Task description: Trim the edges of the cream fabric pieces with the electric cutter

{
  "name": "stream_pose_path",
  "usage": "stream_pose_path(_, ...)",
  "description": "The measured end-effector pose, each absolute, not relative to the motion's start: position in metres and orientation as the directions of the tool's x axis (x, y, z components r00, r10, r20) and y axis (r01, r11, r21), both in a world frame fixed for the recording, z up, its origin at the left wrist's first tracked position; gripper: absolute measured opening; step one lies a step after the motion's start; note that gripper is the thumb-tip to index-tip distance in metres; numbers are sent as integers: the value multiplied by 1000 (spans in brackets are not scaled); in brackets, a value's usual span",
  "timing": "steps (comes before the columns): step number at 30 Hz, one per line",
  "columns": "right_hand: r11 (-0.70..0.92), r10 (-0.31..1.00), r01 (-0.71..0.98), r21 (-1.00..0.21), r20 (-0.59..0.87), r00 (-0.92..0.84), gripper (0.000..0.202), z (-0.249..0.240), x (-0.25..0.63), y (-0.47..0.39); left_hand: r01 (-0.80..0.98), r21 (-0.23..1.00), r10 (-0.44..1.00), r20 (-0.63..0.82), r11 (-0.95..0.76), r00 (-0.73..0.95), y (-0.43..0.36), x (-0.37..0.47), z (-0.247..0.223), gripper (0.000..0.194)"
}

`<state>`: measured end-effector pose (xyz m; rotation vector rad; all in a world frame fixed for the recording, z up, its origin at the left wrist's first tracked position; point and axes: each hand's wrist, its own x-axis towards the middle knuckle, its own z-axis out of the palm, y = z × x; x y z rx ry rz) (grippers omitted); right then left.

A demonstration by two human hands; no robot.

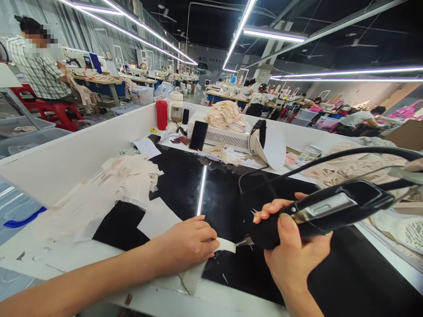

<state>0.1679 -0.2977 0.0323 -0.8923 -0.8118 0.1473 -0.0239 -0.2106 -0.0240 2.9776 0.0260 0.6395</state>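
My right hand (pixel 297 251) is wrapped round a black corded handheld tool (pixel 317 213) with a silver lever on its side. Its narrow metal tip (pixel 245 241) points left and meets the end of a short white strip (pixel 226 245). With fingers bent together, my left hand (pixel 190 240) pins the strip's other end on the glossy black work surface (pixel 228 198). Under and in front of the left hand lies a pale piece (pixel 193 279), partly hidden. Left of it are a black piece (pixel 120 226) and a heap of pale cut fabric (pixel 128 176).
A phone (pixel 198 135) leans against a white vented box (pixel 221 136) topped with folded fabric (pixel 226 115). Beside it stands a white visor (pixel 267 147). The tool's black cable (pixel 333 158) arcs on the right. A white wall (pixel 82 152) borders the table. People sew beyond.
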Motion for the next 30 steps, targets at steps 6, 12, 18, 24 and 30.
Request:
stream_pose_path(6, 621, 434, 159, -767, 507, 745, 45, 43, 163, -292, -16, 146, 52, 449, -989, 892, -209, -20, -32, 7)
stream_pose_path(12, 631, 462, 124, -766, 500, 733, 44, 46, 155, -280, -14, 158, 66, 491, -987, 869, -210, -17, -38, 5)
stream_pose_path(18, 628, 465, 152, -763, 524, 713, 43, 38, 152, -279, -6, 133, 61, 493, -991, 868, -212, -16, -37, 4)
stream_pose_path(24, 591, 475, 136, -795, 480, 738, 43, 41, 150, -280, -8, 124, 58, 518, -992, 853, -213, -14, -35, 3)
stream_pose_path(30, 601, 448, 156, -784, 492, 747, 44, 44, 157, -285, -12, 147, 69, 532, -989, 844, -213, -15, -38, 9)
